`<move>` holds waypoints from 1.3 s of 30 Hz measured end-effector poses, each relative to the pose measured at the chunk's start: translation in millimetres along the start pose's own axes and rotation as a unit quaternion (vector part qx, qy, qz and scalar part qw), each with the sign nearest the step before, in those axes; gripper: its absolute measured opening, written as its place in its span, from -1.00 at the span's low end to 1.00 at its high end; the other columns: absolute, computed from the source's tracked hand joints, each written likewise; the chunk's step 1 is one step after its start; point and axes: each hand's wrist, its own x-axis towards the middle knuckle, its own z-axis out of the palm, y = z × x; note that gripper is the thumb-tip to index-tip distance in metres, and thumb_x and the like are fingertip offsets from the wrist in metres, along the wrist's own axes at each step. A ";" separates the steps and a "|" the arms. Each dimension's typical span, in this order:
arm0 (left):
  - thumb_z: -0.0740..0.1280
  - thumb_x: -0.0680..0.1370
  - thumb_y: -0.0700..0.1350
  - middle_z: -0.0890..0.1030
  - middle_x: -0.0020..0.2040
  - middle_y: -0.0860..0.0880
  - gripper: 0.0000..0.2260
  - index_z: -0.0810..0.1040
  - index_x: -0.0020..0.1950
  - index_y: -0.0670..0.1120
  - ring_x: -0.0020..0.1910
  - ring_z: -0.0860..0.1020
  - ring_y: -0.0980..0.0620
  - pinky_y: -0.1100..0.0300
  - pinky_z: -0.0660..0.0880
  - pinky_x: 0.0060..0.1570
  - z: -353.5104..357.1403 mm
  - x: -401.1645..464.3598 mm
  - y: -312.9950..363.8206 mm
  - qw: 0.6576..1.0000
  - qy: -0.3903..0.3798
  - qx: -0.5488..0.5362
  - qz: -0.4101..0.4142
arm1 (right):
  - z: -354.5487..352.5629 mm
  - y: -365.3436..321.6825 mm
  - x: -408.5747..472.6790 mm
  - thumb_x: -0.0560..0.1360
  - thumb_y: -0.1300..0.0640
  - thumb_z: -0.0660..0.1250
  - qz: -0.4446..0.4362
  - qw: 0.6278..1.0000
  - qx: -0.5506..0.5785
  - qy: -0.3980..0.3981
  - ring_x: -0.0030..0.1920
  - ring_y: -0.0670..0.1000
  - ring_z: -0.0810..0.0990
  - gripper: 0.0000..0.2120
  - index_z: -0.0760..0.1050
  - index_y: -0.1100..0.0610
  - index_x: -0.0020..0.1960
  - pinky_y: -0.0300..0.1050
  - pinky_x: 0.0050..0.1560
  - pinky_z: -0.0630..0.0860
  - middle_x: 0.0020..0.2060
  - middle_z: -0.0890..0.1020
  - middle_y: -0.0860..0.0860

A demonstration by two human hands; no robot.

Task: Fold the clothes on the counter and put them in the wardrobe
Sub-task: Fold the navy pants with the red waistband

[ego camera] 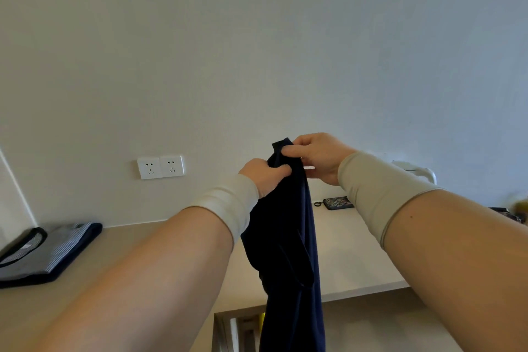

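1. I see both hands raised in front of the wall, well above the counter (357, 260), close together on the top end of a dark navy garment (291, 237).
2. The garment hangs straight down from them, its long axis vertical. It passes in front of the counter's front edge, and its lower end leaves the picture at the bottom, so I cannot tell how long it is or what kind of piece it is.
3. My left hand (264, 177) grips the cloth from the left, fingers curled round a bunch of it just below the top.
4. My right hand (314, 156) sits slightly higher and pinches the top corner between thumb and fingers; both wrists wear pale sleeves.
5. Neither hand is nearer than the other in any useful sense (both are already on the cloth), so I judge the next move calls for spreading them apart along the top edge, then lowering the piece flat onto the bare counter below.
6. A folded striped garment (45, 251) lies on the counter far to the left, well apart from the hanging one. That looks to me like one piece already done.
7. A small patterned pouch (338, 203) lies on the counter by the wall, behind the right forearm.
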 end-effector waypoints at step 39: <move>0.34 0.53 -0.06 0.51 -0.31 -0.07 -0.82 0.59 -0.15 -0.15 -0.25 0.51 -0.12 0.18 0.37 -0.27 -89.5 26.1 -21.2 0.919 0.144 0.365 -0.032 | -47.0 21.3 25.4 0.62 0.06 0.16 0.053 0.888 -0.155 0.429 -0.19 0.12 0.46 -0.80 0.42 0.15 -0.09 -0.15 -0.26 0.31 -0.37 0.40 0.03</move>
